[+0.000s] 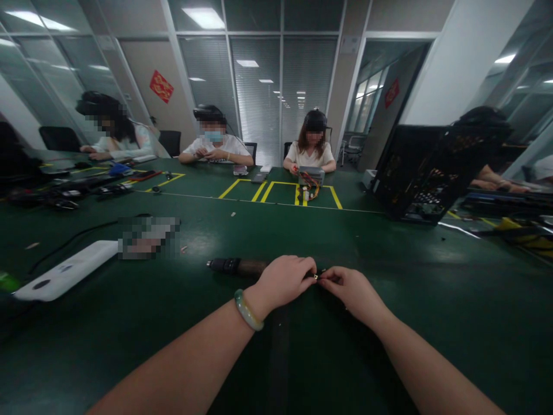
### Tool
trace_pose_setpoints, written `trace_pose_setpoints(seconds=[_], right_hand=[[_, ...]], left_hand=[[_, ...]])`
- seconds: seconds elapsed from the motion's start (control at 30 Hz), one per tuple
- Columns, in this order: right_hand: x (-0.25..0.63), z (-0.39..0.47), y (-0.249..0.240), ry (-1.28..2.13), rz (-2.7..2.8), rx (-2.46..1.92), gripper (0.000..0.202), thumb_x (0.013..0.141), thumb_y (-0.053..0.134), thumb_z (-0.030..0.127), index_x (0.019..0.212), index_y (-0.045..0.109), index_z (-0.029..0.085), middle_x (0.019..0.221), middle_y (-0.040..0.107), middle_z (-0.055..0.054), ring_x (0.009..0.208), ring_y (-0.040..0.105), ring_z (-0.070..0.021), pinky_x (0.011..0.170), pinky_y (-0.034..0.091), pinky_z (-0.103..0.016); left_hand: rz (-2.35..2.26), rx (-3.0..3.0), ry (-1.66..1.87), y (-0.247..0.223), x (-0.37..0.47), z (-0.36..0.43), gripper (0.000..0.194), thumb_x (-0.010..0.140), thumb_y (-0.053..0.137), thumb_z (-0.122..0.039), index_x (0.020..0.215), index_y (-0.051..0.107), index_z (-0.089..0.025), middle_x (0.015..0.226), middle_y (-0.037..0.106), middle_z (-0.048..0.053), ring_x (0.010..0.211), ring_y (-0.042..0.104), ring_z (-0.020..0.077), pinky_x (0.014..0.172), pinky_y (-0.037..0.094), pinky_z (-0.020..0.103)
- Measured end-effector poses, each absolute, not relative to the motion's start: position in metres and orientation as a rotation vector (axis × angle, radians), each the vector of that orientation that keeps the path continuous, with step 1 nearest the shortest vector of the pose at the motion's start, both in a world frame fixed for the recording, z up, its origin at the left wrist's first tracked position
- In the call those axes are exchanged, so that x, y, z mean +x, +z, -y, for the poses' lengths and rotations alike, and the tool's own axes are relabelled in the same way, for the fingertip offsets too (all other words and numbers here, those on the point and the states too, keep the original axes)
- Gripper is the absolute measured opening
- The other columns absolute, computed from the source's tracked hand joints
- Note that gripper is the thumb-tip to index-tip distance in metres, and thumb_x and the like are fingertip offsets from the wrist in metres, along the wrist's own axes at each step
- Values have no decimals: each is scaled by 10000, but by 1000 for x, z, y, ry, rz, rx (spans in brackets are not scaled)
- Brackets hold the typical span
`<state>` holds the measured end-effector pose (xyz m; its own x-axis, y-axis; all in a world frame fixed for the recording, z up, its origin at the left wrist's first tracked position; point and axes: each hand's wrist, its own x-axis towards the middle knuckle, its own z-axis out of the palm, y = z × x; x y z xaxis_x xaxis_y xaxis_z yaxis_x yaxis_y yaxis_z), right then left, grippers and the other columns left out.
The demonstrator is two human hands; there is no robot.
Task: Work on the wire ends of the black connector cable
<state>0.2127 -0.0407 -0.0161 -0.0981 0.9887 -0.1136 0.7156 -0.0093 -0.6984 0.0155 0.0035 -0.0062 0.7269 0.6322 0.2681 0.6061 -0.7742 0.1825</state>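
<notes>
A dark cylindrical electric screwdriver (248, 268) lies sideways in front of me, its metal-tipped chuck pointing left. My left hand (287, 279) is closed around its right part and covers much of it; a green-white bangle (248, 311) circles that wrist. Right beside it, my right hand (352, 291) pinches with thumb and forefinger at something small and dark. A tiny bright metallic piece (316, 277) shows between the fingertips of both hands. Which hand holds that piece, I cannot tell.
On the left lie a white power strip (71, 270) with a black cable and a blurred-out flat object (149, 235). A black computer case (408, 173) stands at the right. Across the green table, a person has a power supply unit (311, 176) with wires; others sit alongside.
</notes>
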Motion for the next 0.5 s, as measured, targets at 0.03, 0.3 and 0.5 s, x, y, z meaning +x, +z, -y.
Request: trace_pose_setpoints(seconds=[0.03,0.3,0.5], right_hand=[[213,41,-16,872,1857,-1761,233,875,557,405,975,693,246,899,704,2,722,634,-153,591,453,-233],[211,40,-19,834,1890,-1655,185,858,585,356,938,706,242,886,724,10,735,648,-160,639,458,-242],[208,42,-12,868,1882,-1688,199,849,586,366,913,718,232,864,733,0,740,655,-168,642,457,-240]], left_hand=[[-1013,2837,486,-6,15,-4,167,911,550,-358,986,551,-208,900,618,3,852,590,172,742,436,300],[-881,2855,534,-10,12,-7,99,895,560,-248,968,611,-206,939,651,0,918,593,168,859,433,323],[-819,2849,527,-10,11,-8,147,872,559,-190,1000,626,-216,975,663,2,944,591,171,876,436,323]])
